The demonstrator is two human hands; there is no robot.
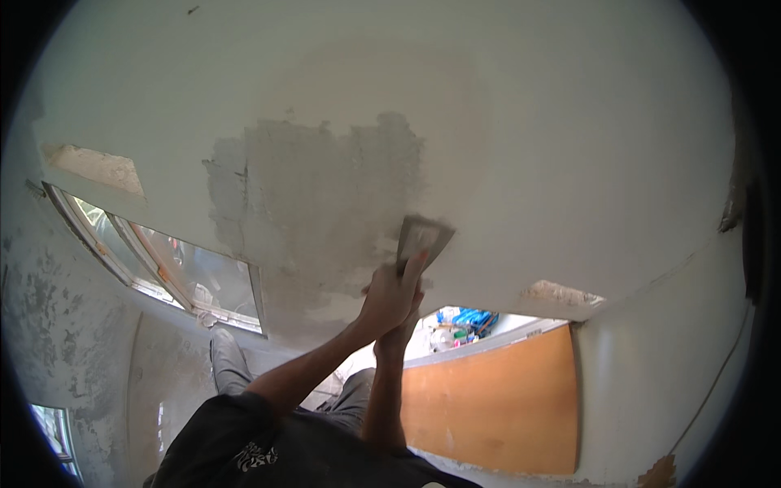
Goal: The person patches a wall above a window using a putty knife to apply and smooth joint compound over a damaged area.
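Fingers [416,264], left hand [387,298]: are clamping on a scraper's hidden grip, one finger stretching onto the blade. Right hand [413,307]: is crossing beneath the left, mostly covered; whether its fingers are gripping cannot be told.
Scraper [429,236], one, flat, grey: is projecting just beyond the fingertips, the blade lying over the pale wall [569,163], beside the lower right edge of a darker grey patch [333,175].
Forearms, two, bare: are reaching upward, the left slanting rightward, the right rising nearly upright.
Shirt [325,455], black: is bearing a pale print, too small to read.
Window [195,268]: is standing left of the hands.
Board [496,398], orange-brown: is standing below right.
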